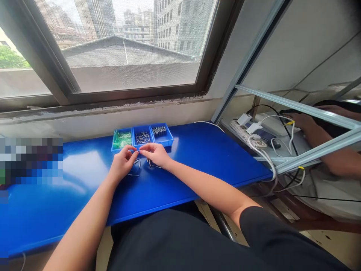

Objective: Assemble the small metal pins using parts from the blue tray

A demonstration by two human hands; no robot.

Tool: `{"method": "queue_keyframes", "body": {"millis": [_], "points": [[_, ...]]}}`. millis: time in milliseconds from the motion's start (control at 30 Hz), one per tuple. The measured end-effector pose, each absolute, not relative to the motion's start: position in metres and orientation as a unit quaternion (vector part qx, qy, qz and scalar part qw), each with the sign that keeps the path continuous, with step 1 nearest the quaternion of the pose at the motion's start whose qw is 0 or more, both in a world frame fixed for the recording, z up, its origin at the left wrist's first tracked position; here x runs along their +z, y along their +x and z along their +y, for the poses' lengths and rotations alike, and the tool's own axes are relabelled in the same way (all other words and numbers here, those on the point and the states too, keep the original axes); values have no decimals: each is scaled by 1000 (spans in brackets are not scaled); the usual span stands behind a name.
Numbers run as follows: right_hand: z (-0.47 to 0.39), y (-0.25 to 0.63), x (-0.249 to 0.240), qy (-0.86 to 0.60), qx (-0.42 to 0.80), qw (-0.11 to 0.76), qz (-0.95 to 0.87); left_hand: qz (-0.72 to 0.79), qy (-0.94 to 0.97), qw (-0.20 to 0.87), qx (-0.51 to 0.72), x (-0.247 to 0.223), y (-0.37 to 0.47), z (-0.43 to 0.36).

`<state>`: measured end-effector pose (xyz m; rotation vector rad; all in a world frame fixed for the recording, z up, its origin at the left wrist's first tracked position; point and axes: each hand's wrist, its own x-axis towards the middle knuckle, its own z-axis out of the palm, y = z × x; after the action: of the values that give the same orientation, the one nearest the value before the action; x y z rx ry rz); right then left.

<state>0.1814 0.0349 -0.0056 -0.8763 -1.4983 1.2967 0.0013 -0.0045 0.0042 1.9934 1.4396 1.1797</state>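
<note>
My left hand (124, 160) and my right hand (155, 153) meet fingertip to fingertip just above the blue table, in front of a row of blue bins. Both are closed in a pinch; what sits between the fingers is too small to make out. Several thin metal pieces (139, 163) lie on the tabletop beneath and between the hands. Of the three joined bins, the left bin (113, 146) holds small clear-green pieces (124, 137), the middle one dark thin metal pieces (143, 137), and the right one short metallic cylinders (159, 130) standing in rows.
The blue table (197, 150) runs along a wall under a window (126, 56). A metal frame (299, 103) stands at the right. Beyond it are a power strip (248, 131), white cables (263, 158) and another person's arm (316, 139). A blurred patch covers the far left.
</note>
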Motion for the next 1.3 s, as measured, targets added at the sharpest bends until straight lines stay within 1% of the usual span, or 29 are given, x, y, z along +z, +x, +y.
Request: {"method": "queue_keyframes", "body": {"millis": [300, 533, 800, 1100, 1300], "points": [[35, 181, -7, -360, 522, 470, -614, 529, 733, 150, 401, 4, -1, -1], [35, 181, -6, -355, 524, 472, -613, 517, 722, 181, 422, 5, 2, -5], [34, 181, -7, -360, 509, 474, -622, 525, 736, 150, 401, 4, -1, -1], [36, 181, -8, -357, 517, 474, -617, 510, 721, 187, 430, 4, 2, -4], [33, 181, -6, -359, 489, 465, -645, 528, 726, 171, 407, 5, 0, -2]]}}
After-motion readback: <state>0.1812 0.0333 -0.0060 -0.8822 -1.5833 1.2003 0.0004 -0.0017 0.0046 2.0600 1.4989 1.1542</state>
